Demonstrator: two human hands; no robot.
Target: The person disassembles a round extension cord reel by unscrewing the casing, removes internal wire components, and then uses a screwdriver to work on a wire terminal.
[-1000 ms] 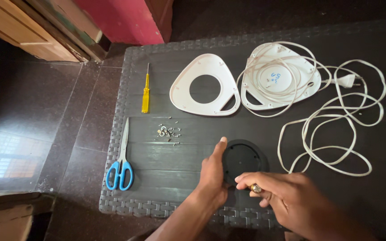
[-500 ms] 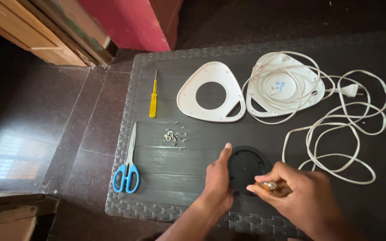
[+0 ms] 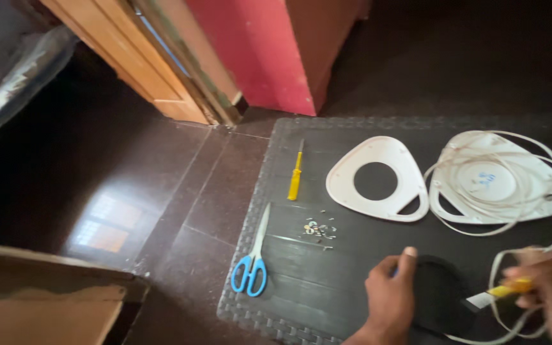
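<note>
Resting on the dark mat (image 3: 352, 300), the left hand (image 3: 390, 300) is pressing, fingers loose, on the rim of a black round part (image 3: 441, 295), which is probably light, stiff plastic, best taken by its edge. The right hand (image 3: 547, 291) is clenching a yellow tool (image 3: 512, 287). Its blur and the frame edge are hiding details.

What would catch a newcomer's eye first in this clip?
Two white teardrop-shaped plates lie side by side at the back of the dark mat, the right one draped in white cord. Blue-handled scissors and a yellow screwdriver sit at the mat's left.
</note>
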